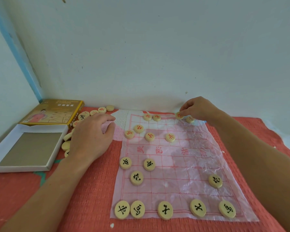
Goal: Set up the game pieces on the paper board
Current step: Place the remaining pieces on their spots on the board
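Observation:
A thin pink-gridded paper board lies on a red cloth. Several round wooden pieces with black characters stand on its near half, and several with red characters on its far half. My right hand reaches to the far right edge and pinches a red-marked piece next to another red piece. My left hand rests with curled fingers left of the board, over a loose heap of pieces; whether it holds one is hidden.
An open white box tray and its yellow lid sit at the left. More loose pieces lie by the lid near the wall. The wall runs close behind the board's far edge.

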Tool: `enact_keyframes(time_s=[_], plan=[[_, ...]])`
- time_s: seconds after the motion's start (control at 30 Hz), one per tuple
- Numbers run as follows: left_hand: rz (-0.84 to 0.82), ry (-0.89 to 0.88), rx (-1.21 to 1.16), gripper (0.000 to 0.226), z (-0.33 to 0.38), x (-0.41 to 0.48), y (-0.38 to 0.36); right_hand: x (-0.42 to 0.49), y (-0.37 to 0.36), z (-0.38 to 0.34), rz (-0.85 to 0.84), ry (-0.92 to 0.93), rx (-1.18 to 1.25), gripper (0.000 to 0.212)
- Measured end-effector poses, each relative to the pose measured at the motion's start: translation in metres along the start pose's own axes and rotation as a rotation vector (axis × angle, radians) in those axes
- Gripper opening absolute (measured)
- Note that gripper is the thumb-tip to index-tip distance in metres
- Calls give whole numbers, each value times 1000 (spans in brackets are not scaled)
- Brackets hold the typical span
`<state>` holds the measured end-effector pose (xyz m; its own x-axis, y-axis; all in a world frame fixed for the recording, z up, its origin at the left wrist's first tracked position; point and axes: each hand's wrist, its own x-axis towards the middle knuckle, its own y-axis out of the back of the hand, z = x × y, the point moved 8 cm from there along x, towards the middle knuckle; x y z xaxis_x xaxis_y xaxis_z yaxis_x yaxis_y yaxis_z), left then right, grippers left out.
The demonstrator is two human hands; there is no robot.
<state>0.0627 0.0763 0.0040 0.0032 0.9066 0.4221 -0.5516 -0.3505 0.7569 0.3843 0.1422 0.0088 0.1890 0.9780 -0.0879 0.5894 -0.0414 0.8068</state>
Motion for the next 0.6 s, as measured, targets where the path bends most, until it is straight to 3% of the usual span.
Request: enact_keyframes(time_s=[0.6], plan=[[-9, 3, -9, 22, 1, 0, 0, 4, -5, 5, 2, -11, -160, 10]])
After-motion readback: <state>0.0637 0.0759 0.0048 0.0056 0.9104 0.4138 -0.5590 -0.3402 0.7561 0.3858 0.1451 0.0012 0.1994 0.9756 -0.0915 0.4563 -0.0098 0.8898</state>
